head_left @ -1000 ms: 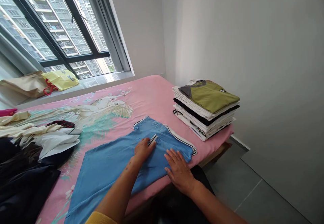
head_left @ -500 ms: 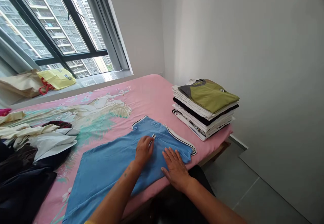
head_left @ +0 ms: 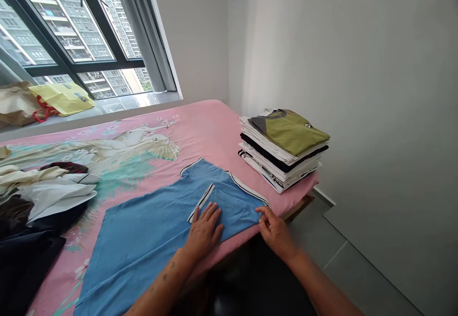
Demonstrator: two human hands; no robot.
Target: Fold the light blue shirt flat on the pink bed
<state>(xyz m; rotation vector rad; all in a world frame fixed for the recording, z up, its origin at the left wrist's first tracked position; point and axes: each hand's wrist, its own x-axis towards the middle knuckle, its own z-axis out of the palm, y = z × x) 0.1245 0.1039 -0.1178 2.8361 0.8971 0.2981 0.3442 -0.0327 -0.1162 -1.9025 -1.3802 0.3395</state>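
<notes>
A blue T-shirt [head_left: 143,232] with white-and-black striped trim lies on the bed, one side folded inward so that a sleeve rests across its body. My left hand [head_left: 205,228] is flat on the folded part beside the sleeve's striped cuff, fingers stretched out. At the shirt's collar end, close to the bed's edge, my right hand [head_left: 275,230] pinches the blue fabric between thumb and fingers. The lower end of the shirt reaches toward the bottom left of the view.
A stack of folded clothes [head_left: 282,151], an olive shirt on top, stands at the bed's right corner. Loose clothes [head_left: 46,211] lie heaped at the left on the pink patterned sheet [head_left: 203,120]. A yellow bag [head_left: 66,99] rests on the windowsill.
My left hand has let go of the striped cuff and now lies flat, with the sleeve spread out. My right hand has moved right from lying flat to pinching the shirt's collar-end corner.
</notes>
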